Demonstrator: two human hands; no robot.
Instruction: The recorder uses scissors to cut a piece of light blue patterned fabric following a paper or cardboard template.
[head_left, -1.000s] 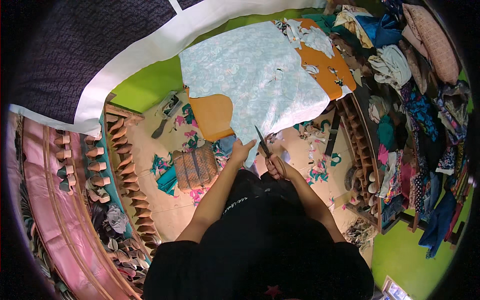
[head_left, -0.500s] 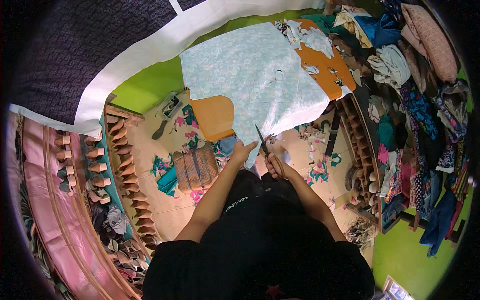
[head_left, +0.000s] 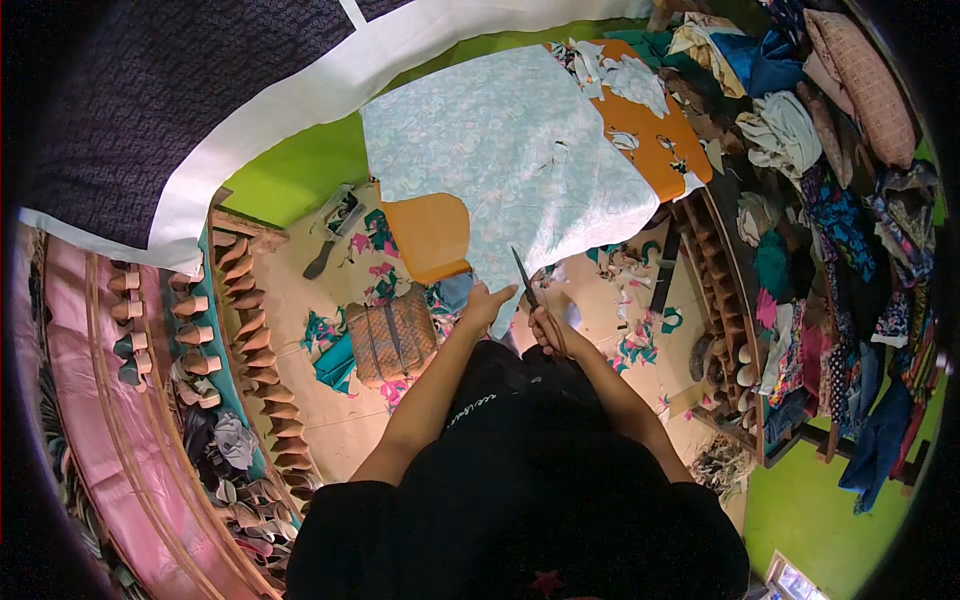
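Observation:
A pale blue patterned cloth [head_left: 510, 150] lies spread over an orange table [head_left: 650, 130]. My left hand [head_left: 487, 305] grips the near edge of that cloth where it hangs off the table. My right hand [head_left: 548, 327] holds dark scissors [head_left: 524, 276], blades pointing up toward the cloth's hanging edge, just right of my left hand. A curved orange piece [head_left: 430, 235] shows beside the cloth's left edge.
Cloth scraps [head_left: 630, 345] litter the tan floor. A woven brown bag [head_left: 392, 335] lies left of me. A dark tool [head_left: 335, 225] lies farther left. Piles of folded fabric [head_left: 830, 200] fill the right side. Carved wooden railings [head_left: 240, 340] run along the left.
Both hands and the scissors stay at the cloth's near edge; the scissors have shifted only slightly.

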